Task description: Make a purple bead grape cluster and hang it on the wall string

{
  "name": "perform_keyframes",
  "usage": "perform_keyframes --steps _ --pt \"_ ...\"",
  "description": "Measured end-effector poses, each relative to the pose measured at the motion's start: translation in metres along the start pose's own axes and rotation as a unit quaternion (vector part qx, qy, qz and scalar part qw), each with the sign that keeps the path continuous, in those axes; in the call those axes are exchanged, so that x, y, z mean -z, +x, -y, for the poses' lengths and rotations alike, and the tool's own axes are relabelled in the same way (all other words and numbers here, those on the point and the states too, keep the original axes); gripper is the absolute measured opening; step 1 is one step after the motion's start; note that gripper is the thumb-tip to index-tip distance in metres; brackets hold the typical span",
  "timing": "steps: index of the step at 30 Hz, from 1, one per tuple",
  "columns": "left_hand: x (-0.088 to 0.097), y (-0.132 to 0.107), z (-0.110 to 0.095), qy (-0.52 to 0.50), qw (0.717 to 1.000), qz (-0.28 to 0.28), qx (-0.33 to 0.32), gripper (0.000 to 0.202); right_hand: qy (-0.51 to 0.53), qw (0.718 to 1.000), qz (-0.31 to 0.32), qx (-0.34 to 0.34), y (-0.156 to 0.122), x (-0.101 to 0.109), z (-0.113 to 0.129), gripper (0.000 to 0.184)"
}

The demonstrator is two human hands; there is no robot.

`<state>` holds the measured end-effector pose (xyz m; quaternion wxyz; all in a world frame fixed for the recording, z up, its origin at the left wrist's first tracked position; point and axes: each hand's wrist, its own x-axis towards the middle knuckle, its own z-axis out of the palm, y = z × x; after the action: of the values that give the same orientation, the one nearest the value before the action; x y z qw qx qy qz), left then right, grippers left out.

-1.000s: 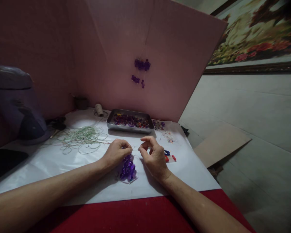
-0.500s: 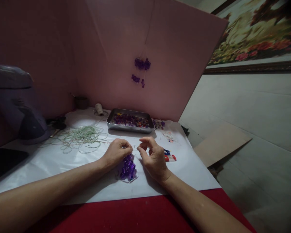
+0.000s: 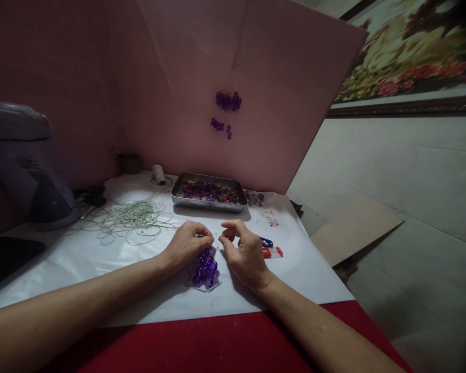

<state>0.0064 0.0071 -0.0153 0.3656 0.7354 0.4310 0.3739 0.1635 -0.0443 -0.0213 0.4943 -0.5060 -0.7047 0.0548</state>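
My left hand [image 3: 190, 239] is closed in a pinch just above a cluster of shiny purple beads [image 3: 205, 269], which lies on the white table cover. A fine pale thread [image 3: 216, 236] shows in the small gap between my two hands, seemingly held at both sides. Across that gap, my right hand [image 3: 244, 251] pinches with thumb and a fingertip while its index finger arches above. The exact grip of the fingertips is too small to see clearly.
Behind my hands stands a metal tray [image 3: 209, 209] of mixed beads. Tangled green cord [image 3: 134, 217] lies left, near a thread spool [image 3: 159, 174]. Blue-handled scissors [image 3: 267, 242] and a red-and-clear item [image 3: 272, 253] lie right. Purple bead strands [image 3: 228, 101] hang on the pink panel [image 3: 171, 103].
My right hand has shifted very slightly left, closer to my left hand. A small loop of thread now stands up between the fingertips. The beads stay in place.
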Motion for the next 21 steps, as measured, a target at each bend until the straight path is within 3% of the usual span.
perform_keyframes --steps 11,17,21 --pt "-0.0003 0.0015 0.0062 0.028 0.999 -0.005 -0.033 0.014 0.0 0.999 0.043 -0.023 0.0002 0.0001 -0.0017 0.021" --pt "-0.0013 0.0011 0.0081 0.047 0.998 -0.014 -0.025 0.014 0.021 0.997 0.016 -0.072 0.002 -0.0034 -0.0059 0.018" --pt "-0.0013 0.0007 0.0069 0.071 0.997 -0.014 -0.026 0.014 0.046 0.992 0.031 -0.11 0.0034 -0.0044 -0.0039 0.014"
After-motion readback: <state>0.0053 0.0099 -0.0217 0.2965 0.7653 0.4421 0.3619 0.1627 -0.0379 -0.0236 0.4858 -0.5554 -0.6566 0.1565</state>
